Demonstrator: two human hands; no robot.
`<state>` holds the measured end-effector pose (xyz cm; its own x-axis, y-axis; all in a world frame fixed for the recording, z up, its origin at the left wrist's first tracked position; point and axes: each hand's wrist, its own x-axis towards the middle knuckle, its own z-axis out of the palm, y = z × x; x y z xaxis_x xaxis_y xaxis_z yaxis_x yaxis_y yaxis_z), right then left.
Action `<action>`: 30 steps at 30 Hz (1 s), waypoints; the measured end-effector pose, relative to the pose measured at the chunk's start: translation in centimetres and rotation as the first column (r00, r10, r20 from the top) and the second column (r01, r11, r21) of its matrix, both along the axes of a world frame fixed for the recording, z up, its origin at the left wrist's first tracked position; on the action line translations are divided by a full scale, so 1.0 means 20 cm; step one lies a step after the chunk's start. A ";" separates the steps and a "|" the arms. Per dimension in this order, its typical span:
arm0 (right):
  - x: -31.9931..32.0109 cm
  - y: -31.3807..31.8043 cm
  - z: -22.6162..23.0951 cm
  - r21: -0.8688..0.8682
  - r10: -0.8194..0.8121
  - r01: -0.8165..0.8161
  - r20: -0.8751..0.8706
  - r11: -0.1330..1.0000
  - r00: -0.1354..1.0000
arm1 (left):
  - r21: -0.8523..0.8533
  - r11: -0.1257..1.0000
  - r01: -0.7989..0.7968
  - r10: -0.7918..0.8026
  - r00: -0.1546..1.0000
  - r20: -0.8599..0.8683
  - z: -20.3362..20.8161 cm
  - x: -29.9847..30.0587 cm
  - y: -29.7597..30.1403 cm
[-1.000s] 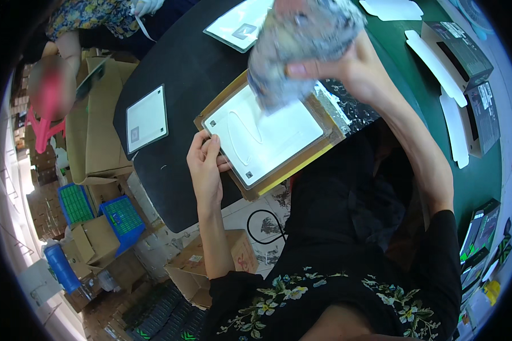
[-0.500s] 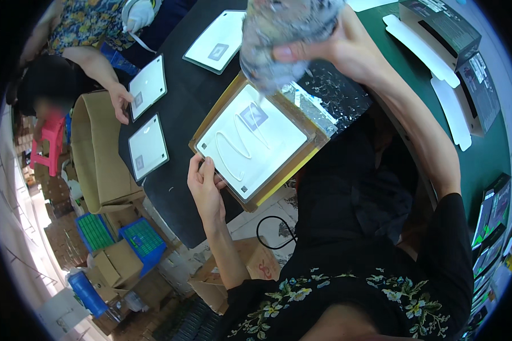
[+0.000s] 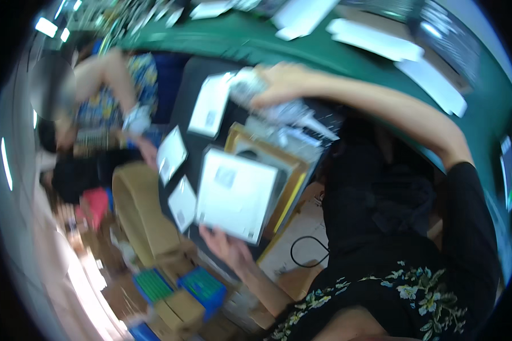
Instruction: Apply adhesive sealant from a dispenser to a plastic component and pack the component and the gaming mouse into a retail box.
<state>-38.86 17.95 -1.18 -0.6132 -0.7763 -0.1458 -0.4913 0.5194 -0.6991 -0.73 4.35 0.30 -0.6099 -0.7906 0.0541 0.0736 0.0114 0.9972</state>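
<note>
White square panel (image 3: 236, 196) overlaps brown tray (image 3: 297, 184), left side, above black desk (image 3: 236, 115). Left hand (image 3: 227, 247) seems pinched on near edge; right hand (image 3: 281, 85) closed round crumpled grey bundle (image 3: 247, 85). Panel probably light, stiff, slick; edge holds suit.

Beyond the right hand (image 3: 280, 86) I can see a green table (image 3: 256, 48) bearing dark boxes (image 3: 449, 42) with white flaps (image 3: 375, 40). Left of the left hand (image 3: 227, 248) stands a tall open carton (image 3: 132, 211), blue-and-green crates (image 3: 215, 301) below; a black cable (image 3: 292, 250) loops to that hand's right.
</note>
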 end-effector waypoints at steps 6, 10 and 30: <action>0.14 -0.01 -0.06 -0.217 -0.021 0.012 -0.038 0.976 0.999 | 0.080 0.990 0.112 -0.110 0.994 -0.030 0.15 -0.16 0.40; -0.09 0.57 0.34 -0.459 -0.263 0.163 -0.162 0.873 0.951 | 0.360 0.771 0.524 -0.476 0.851 -0.220 -0.01 -0.43 0.73; 0.08 2.37 0.03 -0.040 -0.754 0.892 -0.551 0.451 0.357 | 0.549 0.415 0.726 -0.824 0.555 -0.111 -0.14 -1.35 1.69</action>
<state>-37.32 65.42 -0.58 -0.9517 0.1823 0.2472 0.0934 0.9385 -0.3324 -27.71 38.18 -2.42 -0.9344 0.1540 -0.3211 -0.3559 -0.4400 0.8245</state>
